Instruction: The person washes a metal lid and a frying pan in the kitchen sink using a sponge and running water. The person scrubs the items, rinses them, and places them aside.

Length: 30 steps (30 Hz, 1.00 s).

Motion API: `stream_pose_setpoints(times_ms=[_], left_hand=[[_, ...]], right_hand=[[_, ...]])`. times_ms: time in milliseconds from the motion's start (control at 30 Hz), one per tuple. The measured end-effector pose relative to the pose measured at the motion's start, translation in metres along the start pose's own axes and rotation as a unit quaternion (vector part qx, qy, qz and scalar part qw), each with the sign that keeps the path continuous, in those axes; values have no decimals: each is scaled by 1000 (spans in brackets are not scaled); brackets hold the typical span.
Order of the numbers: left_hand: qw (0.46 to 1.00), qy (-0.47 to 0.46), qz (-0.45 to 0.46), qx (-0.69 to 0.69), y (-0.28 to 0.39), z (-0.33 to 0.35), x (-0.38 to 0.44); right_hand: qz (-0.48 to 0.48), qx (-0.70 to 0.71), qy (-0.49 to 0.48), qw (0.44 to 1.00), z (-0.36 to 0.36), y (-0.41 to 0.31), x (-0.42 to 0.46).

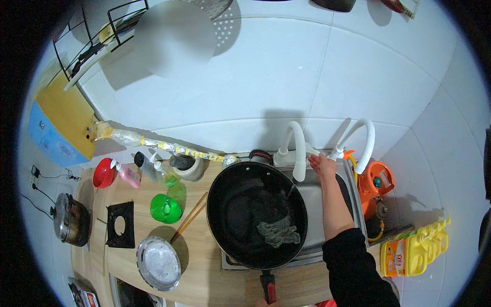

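Note:
A large black wok rests over the left part of the stainless-steel sink. My left hand, mostly cut off by the lower edge, grips the wok's black and red handle. Inside the wok lies a wet, crumpled greyish-green cloth. A white gooseneck faucet has its spout over the wok's right rim, with a thin pale streak below it that looks like water. My right hand is at the faucet's white lever; whether the fingers close around it is unclear.
A second white spout stands right of my hand, near an orange gas cylinder. Yellow jugs stand at right. Left are chopsticks, a metal bowl, a green container, pump bottles and a stone mortar.

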State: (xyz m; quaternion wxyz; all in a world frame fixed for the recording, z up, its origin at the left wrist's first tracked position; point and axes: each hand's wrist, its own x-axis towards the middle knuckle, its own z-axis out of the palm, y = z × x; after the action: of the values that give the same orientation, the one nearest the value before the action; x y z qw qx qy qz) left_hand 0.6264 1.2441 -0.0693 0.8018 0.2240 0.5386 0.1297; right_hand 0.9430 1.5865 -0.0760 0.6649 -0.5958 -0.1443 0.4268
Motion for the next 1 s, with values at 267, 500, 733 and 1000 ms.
stream_pose_setpoints(times_ms=[267, 500, 733, 1000], left_hand=[[1000, -11, 9, -27, 4, 4, 0], [998, -10, 55, 18, 9, 2, 1], [994, -61, 71, 53, 8, -9, 4], [968, -148, -63, -190, -88, -39, 57]], right_hand=[[38, -64, -72, 995, -9, 24, -16], [-151, -702, -472, 511, -31, 120, -171], [-192, -693, -219, 659, 17, 156, -92], [-111, -459, -368, 801, 158, 154, -132]])
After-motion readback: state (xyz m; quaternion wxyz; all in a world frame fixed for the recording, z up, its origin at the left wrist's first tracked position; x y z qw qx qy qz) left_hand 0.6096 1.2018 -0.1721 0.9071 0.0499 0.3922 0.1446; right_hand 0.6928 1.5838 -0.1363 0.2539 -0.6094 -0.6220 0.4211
